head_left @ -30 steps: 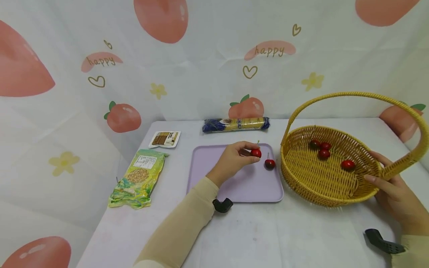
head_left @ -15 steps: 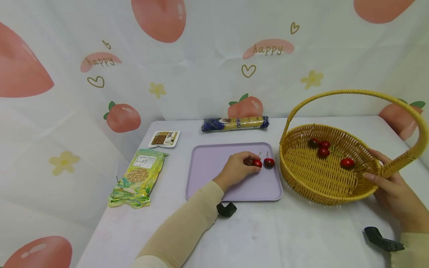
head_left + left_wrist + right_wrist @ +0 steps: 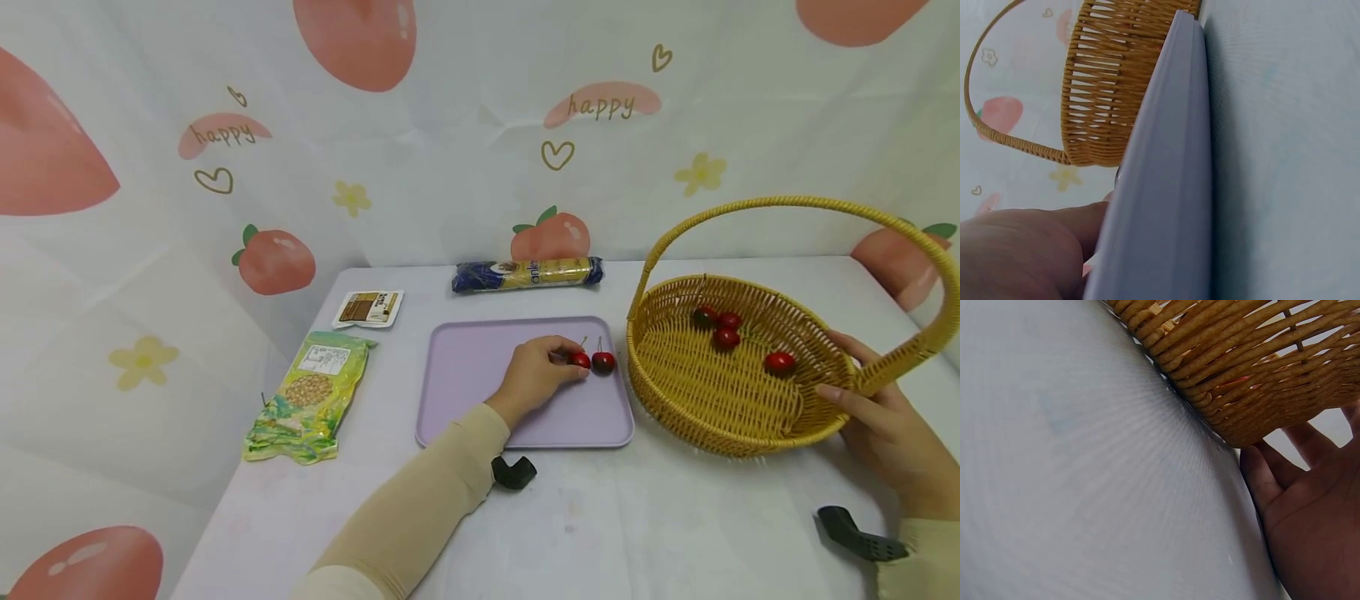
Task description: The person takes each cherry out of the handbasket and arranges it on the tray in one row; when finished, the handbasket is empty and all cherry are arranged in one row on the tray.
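Note:
Low over the right half of a lilac tray, my left hand pinches a red cherry between thumb and fingers, its stem pointing up. Just right of it a darker cherry with an upright stem sits on the tray. My right hand grips the right side of a yellow wicker basket, thumb over the rim below the handle. Several cherries lie inside the basket. In the left wrist view the tray's edge hides the left fingertips. The right wrist view shows right fingers against the basket's weave.
Behind the tray lies a blue and yellow noodle-like packet. To the left are a green and yellow bag and a small white and brown packet. The basket's tall handle arches over its right side. A printed cloth hangs behind.
My left hand has lowered with the cherry toward the tray, then shifted slightly right beside the other cherry. The right hand stays on the basket.

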Tool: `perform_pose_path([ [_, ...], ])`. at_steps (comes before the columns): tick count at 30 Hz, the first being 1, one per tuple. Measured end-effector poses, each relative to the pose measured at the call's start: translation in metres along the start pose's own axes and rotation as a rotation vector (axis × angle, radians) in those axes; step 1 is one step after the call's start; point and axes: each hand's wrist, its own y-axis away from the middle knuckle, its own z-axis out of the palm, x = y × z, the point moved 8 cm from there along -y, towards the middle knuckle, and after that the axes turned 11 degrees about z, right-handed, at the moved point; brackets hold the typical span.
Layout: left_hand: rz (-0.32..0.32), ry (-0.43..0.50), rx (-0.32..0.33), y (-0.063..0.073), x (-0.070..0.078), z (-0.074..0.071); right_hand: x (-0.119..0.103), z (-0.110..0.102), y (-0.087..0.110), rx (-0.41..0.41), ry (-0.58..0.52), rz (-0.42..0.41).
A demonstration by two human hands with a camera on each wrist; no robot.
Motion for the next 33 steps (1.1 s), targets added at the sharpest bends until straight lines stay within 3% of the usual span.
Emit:
perform_pose_path([
  [19, -0.004, -0.016, 0.010, -0.001, -0.001, 0.002, 0.003, -0.001, 0.003, -0.015, 0.001, -0.027],
  [28, -0.057, 0.122, 0.118, 0.001, -0.004, -0.004, 0.003, -0.002, 0.001, 0.024, 0.054, 0.002],
  [33, -0.050, 0.270, 0.182, 0.002, 0.008, -0.012, 0.002, -0.002, 0.001, 0.008, 0.047, -0.008],
])
